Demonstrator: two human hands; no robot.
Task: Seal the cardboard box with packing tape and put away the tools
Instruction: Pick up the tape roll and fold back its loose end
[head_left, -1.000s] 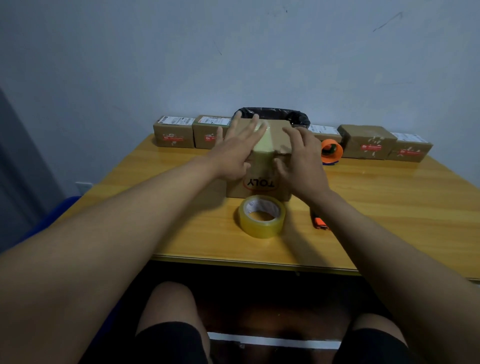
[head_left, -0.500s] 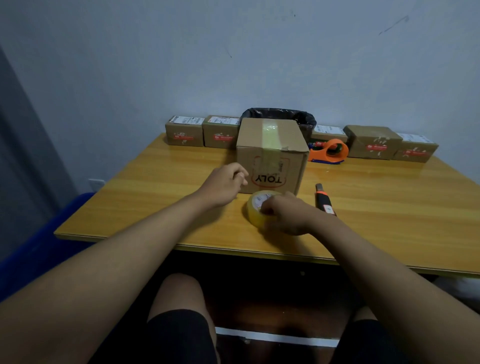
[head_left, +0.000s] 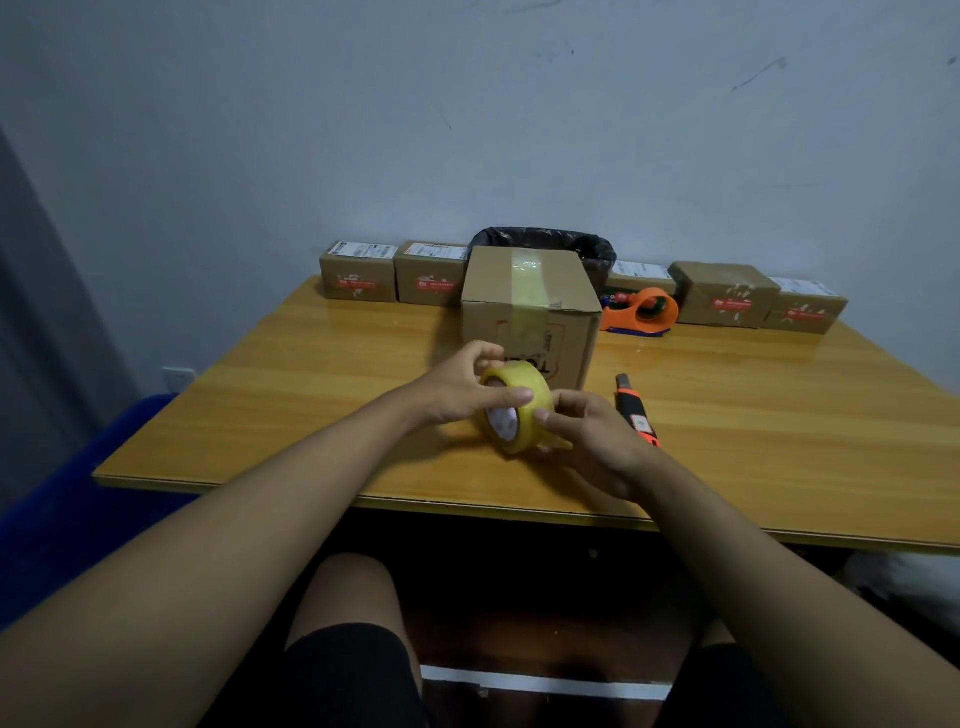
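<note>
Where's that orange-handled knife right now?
In the head view the utility knife lies flat on the table, just right of the right hand and near the taped cardboard box.

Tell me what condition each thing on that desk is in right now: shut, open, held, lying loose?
Cardboard box: closed, tape strip over the top seam and down the front.
Tape roll: held on edge between both hands.
Left hand: gripping the roll.
Right hand: gripping the roll.
Utility knife: lying loose on the table.
Orange tape dispenser: resting, untouched.
Bin bag: open.
</note>
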